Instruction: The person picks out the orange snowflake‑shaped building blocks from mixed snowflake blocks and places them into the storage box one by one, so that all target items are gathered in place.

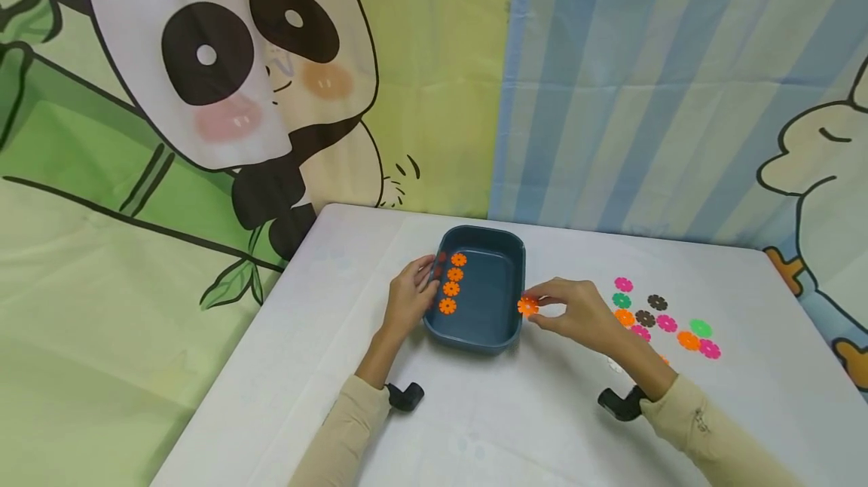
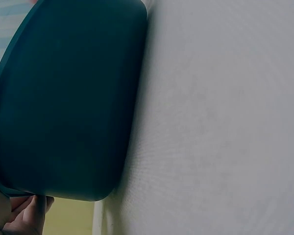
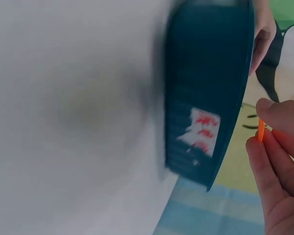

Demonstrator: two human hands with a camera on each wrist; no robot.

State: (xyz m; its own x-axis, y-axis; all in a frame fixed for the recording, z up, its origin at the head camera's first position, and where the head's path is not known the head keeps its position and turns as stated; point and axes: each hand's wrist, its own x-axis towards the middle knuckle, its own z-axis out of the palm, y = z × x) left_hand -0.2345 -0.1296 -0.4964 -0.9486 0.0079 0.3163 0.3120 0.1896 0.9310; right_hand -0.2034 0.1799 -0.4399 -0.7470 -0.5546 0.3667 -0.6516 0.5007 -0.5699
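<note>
A dark blue plastic basin [image 1: 487, 283] stands on the table, with several orange snowflake discs [image 1: 450, 289] in a row along its left side. Dark reddish marks show on the inner left wall; whether they are discs or reflections I cannot tell. My left hand [image 1: 409, 300] grips the basin's left rim; in the left wrist view its fingers [image 2: 35, 214] are partly hidden by the basin. Between thumb and fingers my right hand [image 1: 573, 310] pinches another orange snowflake disc [image 1: 527, 307] at the right rim. In the right wrist view that disc [image 3: 261, 129] appears edge-on.
Loose snowflake discs in pink [image 1: 667, 323], green [image 1: 701, 328], brown [image 1: 657, 302] and orange lie on the white table [image 1: 529, 427], right of the basin. My right forearm partly covers a few. A torn label [image 3: 204, 132] sticks to the basin's outer wall. Printed curtains [image 1: 434, 80] hang behind.
</note>
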